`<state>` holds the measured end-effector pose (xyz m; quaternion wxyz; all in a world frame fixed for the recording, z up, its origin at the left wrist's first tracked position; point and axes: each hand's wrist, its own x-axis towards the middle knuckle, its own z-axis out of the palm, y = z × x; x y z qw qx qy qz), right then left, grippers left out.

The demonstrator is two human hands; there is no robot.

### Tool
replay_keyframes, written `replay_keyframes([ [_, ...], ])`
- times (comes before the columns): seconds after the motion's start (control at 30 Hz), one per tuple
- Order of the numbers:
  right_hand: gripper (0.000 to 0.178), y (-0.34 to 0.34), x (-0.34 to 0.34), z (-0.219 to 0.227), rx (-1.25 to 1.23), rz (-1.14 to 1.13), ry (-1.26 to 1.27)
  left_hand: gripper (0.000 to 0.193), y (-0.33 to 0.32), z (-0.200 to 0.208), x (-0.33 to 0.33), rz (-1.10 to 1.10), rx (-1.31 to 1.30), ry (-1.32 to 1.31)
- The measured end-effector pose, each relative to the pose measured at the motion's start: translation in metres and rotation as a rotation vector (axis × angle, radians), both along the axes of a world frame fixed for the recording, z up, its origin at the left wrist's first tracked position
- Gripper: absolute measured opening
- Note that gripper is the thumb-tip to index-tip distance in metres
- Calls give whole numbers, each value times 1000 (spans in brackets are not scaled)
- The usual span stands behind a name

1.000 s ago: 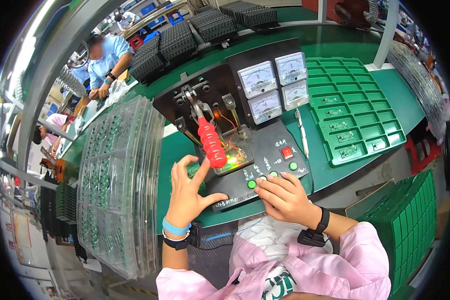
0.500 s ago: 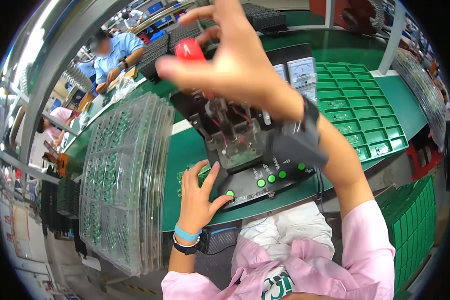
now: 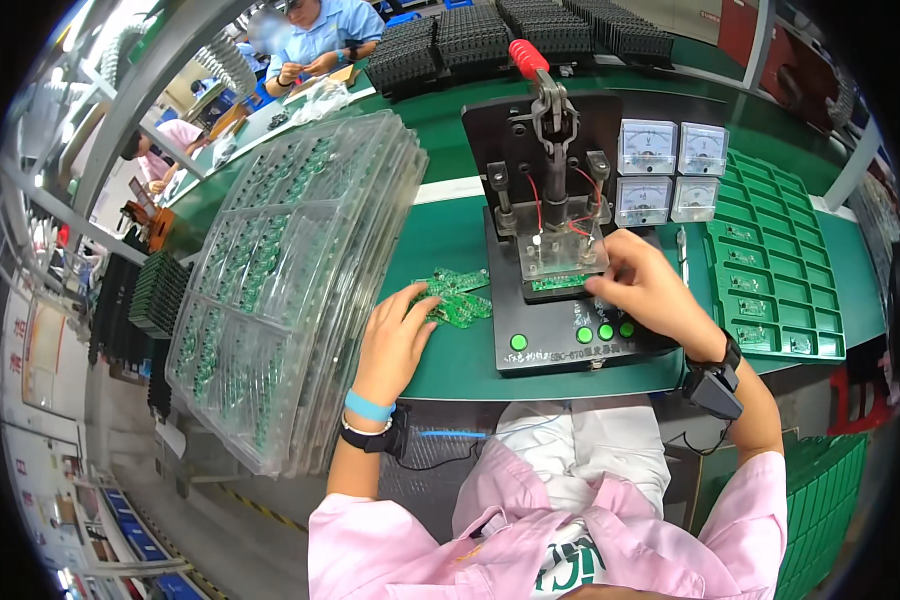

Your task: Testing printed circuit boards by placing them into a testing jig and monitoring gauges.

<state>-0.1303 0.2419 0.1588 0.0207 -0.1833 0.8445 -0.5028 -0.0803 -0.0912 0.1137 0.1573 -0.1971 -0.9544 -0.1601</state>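
Note:
A black test fixture with green buttons stands before me. Its toggle clamp has a red handle that points up. Beneath the clear plate, a green circuit board sits in the nest. At that board's right end, my right hand is closed, thumb and fingers pinching its edge; the exact contact is partly hidden. My left hand lies open, fingertips on a small pile of green circuit boards left of the fixture.
Stacked clear trays of circuit boards rise at the left. Panel meters stand right of the fixture, beside a green compartment tray with some boards. Black racks line the back. A co-worker in blue sits at the far left.
My right hand has come down from the clamp's red handle to the board in the nest. My left hand has shifted from beside a green button onto the board pile. The view has shifted.

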Motion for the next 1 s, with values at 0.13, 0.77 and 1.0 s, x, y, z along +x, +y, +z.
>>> replay_keyframes([
  [0.13,25,-9,-7,-6,128,63,2,28,8,0,-9,-108,-19,61],
  [0.77,18,97,16,8,-63,-197,-130,25,119,22,-20,-315,184,315],
  [1.0,15,186,-3,-3,-149,-373,-152,43,128,22,-7,-270,-96,198],
])
